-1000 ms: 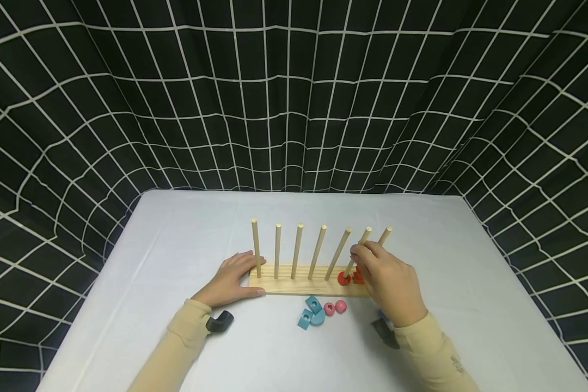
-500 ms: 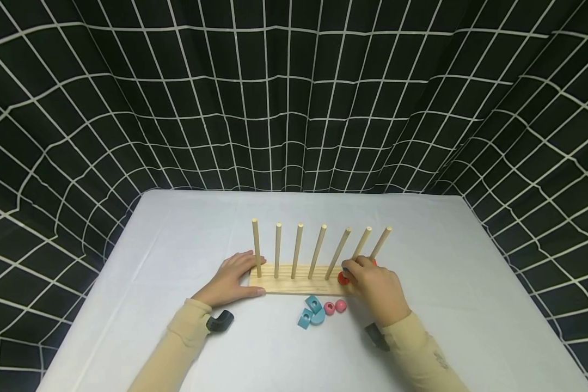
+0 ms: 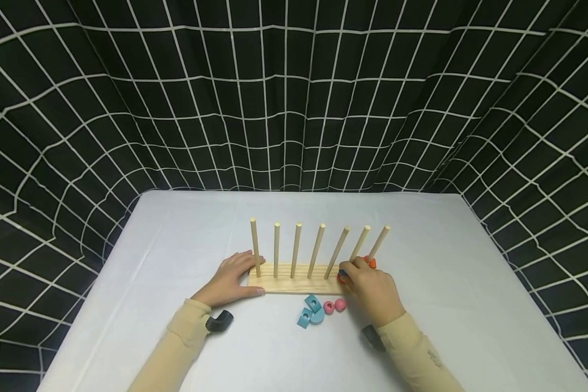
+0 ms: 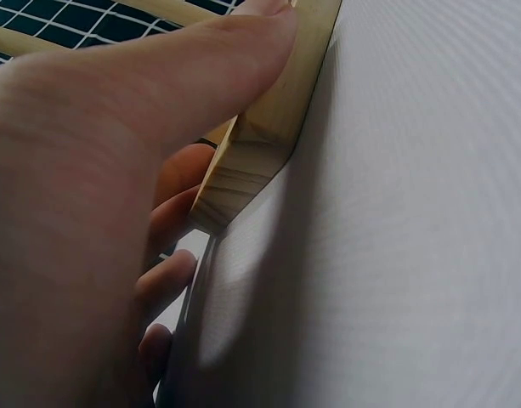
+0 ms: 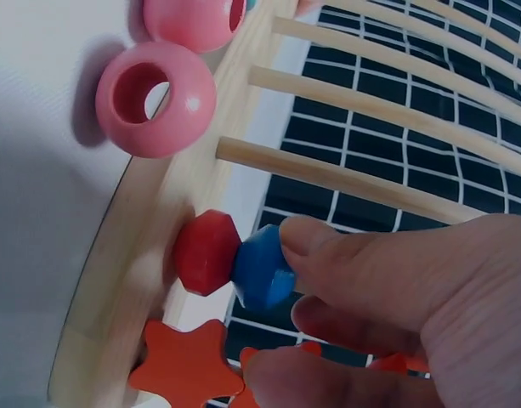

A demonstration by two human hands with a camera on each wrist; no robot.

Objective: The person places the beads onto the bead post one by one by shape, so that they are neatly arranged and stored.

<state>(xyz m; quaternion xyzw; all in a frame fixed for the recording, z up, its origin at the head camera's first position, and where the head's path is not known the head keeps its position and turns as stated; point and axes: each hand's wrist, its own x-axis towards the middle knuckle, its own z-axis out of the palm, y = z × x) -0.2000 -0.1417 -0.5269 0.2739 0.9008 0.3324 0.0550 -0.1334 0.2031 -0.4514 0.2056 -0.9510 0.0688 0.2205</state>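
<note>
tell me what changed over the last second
The right hand slid down the sixth peg from near its top to the wooden base, bringing a blue bead onto the red bead. The left hand stayed holding the base's end; loose beads unmoved.

Probably staged recording booth: black grid-patterned curtain enclosing white table.

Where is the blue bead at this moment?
The right hand pinches the blue bead on a peg, directly above the red bead, near the board's right end.
</note>
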